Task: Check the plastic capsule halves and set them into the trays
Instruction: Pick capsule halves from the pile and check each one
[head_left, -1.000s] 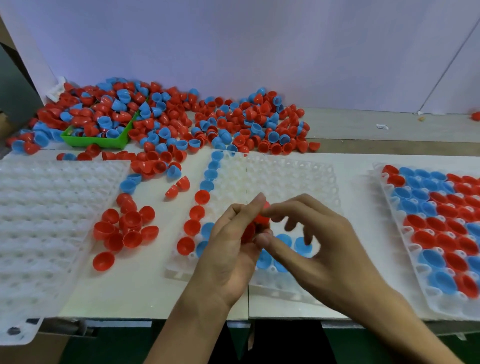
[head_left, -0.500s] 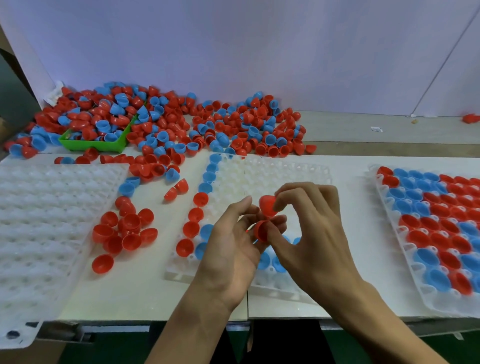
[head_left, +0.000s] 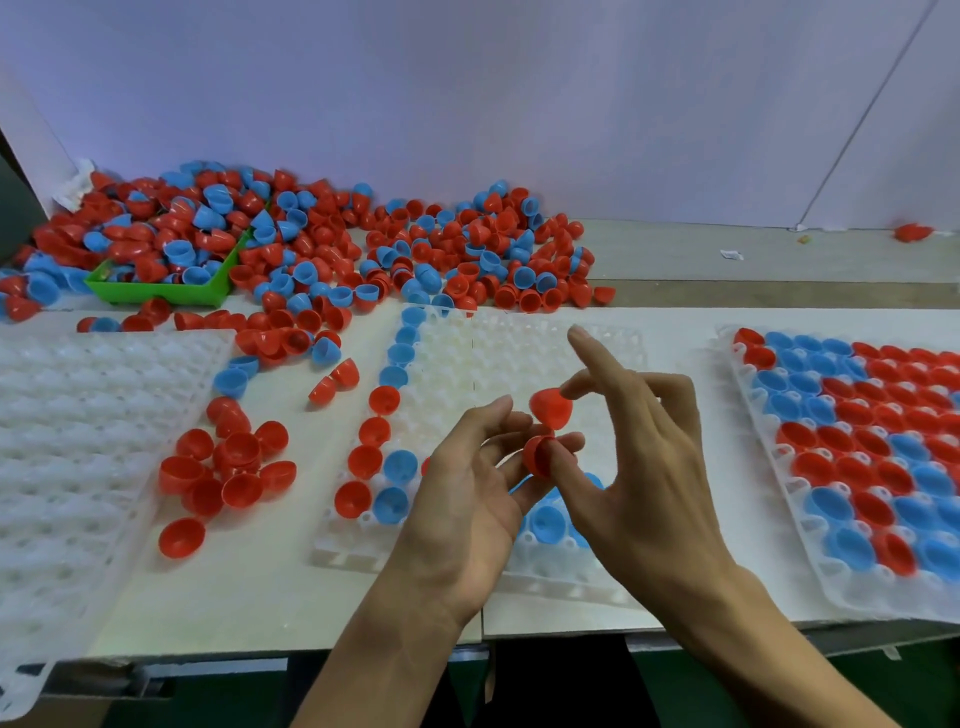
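Because we want to look inside each piece, our right hand (head_left: 644, 467) pinches one red half (head_left: 551, 408) up high, fingers partly spread, while our left hand (head_left: 467, 499) curls its fingers around another red half (head_left: 540, 456), both above the middle tray (head_left: 519, 358). Half a second ago the two halves sat closer together; now we have pulled them apart.

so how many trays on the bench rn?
3 white trays: empty left tray, part-filled middle tray under the hands, nearly full right tray. Plus a green bin in the pile.
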